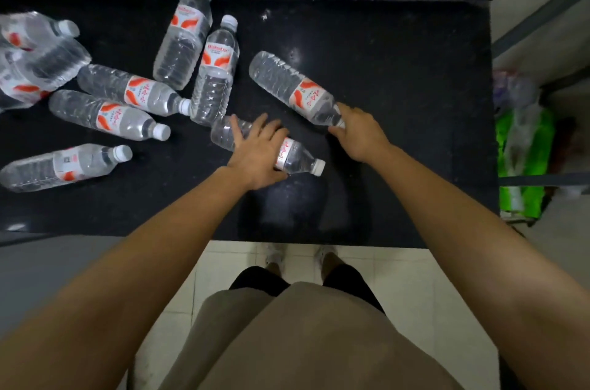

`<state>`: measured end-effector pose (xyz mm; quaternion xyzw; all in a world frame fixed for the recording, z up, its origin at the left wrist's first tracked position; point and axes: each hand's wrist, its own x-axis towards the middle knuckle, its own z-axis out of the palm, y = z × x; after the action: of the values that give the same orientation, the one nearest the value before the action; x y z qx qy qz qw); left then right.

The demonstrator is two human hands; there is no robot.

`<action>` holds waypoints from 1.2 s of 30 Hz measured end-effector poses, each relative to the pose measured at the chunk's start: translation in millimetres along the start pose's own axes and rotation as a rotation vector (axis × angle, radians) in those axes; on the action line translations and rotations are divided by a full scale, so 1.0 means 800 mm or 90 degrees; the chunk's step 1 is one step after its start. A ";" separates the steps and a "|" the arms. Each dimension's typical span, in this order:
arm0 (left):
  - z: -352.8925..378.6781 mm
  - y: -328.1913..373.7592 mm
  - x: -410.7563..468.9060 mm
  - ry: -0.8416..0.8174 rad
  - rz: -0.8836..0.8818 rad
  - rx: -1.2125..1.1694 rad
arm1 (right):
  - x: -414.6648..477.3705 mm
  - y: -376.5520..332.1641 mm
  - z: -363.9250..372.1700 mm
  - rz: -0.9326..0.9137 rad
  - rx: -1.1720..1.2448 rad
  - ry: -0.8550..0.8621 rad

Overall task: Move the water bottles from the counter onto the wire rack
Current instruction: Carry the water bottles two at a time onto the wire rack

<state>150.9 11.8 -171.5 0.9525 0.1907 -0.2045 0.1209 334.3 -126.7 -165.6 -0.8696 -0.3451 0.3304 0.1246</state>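
Observation:
Several clear water bottles with red-and-white labels lie on the black counter. My left hand lies across the middle of one bottle near the front, fingers spread over it and thumb by its label. My right hand grips the neck end of another bottle, which lies diagonally; its cap is hidden in my fingers. More bottles lie to the left: two side by side, two below them, and one near the front left.
A shrink-wrapped bundle of bottles sits at the counter's left edge. Right of the counter, grey metal bars cross in front of a green bag. A tiled wall backs the counter. My feet stand on pale floor tiles below the front edge.

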 end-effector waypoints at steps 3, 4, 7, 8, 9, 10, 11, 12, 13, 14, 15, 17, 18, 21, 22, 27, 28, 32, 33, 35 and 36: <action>-0.004 0.008 0.001 0.026 0.061 0.007 | -0.023 0.015 -0.043 0.000 0.005 -0.013; -0.008 0.008 0.000 0.060 0.058 -0.020 | -0.031 0.016 -0.061 0.003 0.013 -0.002; -0.020 0.005 -0.004 0.248 0.008 -0.260 | -0.052 0.007 -0.118 -0.003 0.079 0.095; -0.030 0.006 -0.007 0.309 -0.031 -0.371 | -0.057 -0.002 -0.133 -0.023 0.097 0.127; -0.042 0.008 -0.009 0.360 -0.084 -0.477 | -0.059 -0.011 -0.145 -0.055 0.101 0.153; -0.053 0.009 -0.010 0.397 -0.140 -0.558 | -0.061 -0.021 -0.154 -0.088 0.089 0.170; -0.063 0.008 -0.010 0.430 -0.184 -0.611 | -0.061 -0.030 -0.159 -0.113 0.070 0.176; -0.070 0.005 -0.011 0.454 -0.209 -0.639 | -0.061 -0.038 -0.163 -0.127 0.058 0.177; -0.071 0.002 -0.012 0.463 -0.220 -0.651 | -0.059 -0.042 -0.163 -0.128 0.067 0.180; -0.072 -0.001 -0.015 0.464 -0.220 -0.654 | -0.056 -0.043 -0.160 -0.121 0.101 0.185; -0.069 -0.002 -0.017 0.462 -0.217 -0.650 | -0.052 -0.043 -0.151 -0.108 0.172 0.194; -0.061 -0.002 -0.022 0.459 -0.212 -0.638 | -0.044 -0.041 -0.124 -0.087 0.367 0.221; -0.057 -0.001 -0.025 0.463 -0.213 -0.640 | -0.039 -0.041 -0.108 -0.083 0.435 0.229; -0.045 0.006 -0.038 0.470 -0.206 -0.659 | -0.034 -0.052 -0.067 -0.067 0.549 0.196; -0.041 0.008 -0.044 0.461 -0.194 -0.656 | -0.035 -0.058 -0.059 -0.060 0.575 0.187; -0.036 0.010 -0.062 0.357 -0.107 -0.617 | -0.056 -0.069 -0.033 -0.066 0.502 0.314; -0.037 0.006 -0.064 0.331 -0.098 -0.627 | -0.066 -0.066 -0.032 -0.078 0.485 0.334; -0.038 -0.015 -0.072 0.268 -0.073 -0.648 | -0.099 -0.039 -0.030 -0.135 0.392 0.354; -0.038 -0.017 -0.074 0.264 -0.066 -0.638 | -0.106 -0.033 -0.028 -0.143 0.359 0.339; -0.041 -0.018 -0.076 0.271 -0.055 -0.614 | -0.115 -0.026 -0.014 -0.140 0.312 0.293; -0.042 -0.018 -0.076 0.276 -0.053 -0.604 | -0.120 -0.024 -0.005 -0.129 0.309 0.274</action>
<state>105.5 16.0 -117.4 0.8050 0.3204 0.1014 0.4890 274.5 -178.0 -107.1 -0.8256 -0.3069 0.1974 0.4305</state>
